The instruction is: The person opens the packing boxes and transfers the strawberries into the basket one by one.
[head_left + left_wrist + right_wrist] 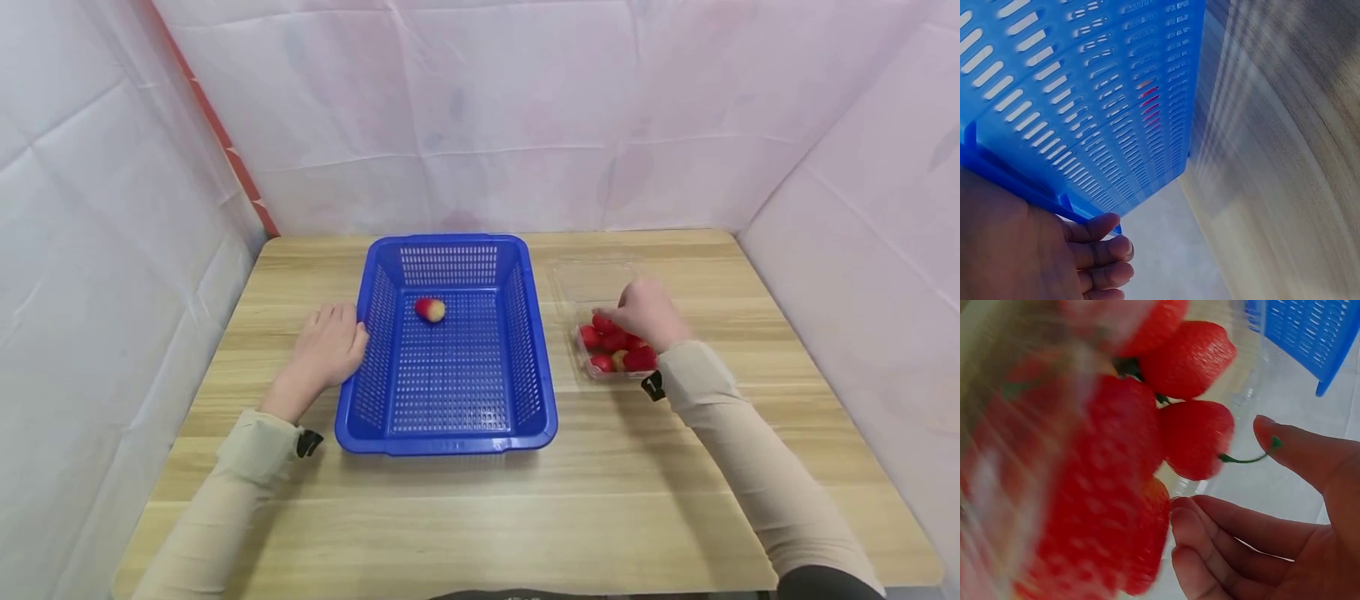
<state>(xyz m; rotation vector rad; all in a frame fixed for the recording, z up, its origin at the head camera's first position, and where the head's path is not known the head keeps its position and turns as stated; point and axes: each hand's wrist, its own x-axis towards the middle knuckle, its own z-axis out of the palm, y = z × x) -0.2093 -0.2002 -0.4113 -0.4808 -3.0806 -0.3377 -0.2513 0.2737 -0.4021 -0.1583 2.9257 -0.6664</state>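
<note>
At the left rim of a blue slotted plastic basket [448, 447], my left hand [325, 346] holds on with its fingers at the edge. One red and pale yellow strawberry [429, 310] lies inside, towards the back. To the right, my right hand [652, 317] reaches over a clear plastic box [587, 372] of red strawberries [639, 359]. In the right wrist view, thumb and fingers are spread on either side of a strawberry with a thin green stem [1196, 440]. The stem overlaps the thumb there.
Behind the box lies its clear lid [596, 279], folded back. Everything stands on a light wooden table [480, 533]. White sheeting [495, 117] walls in the back and both sides, with a red strip [217, 125] at the back left corner.
</note>
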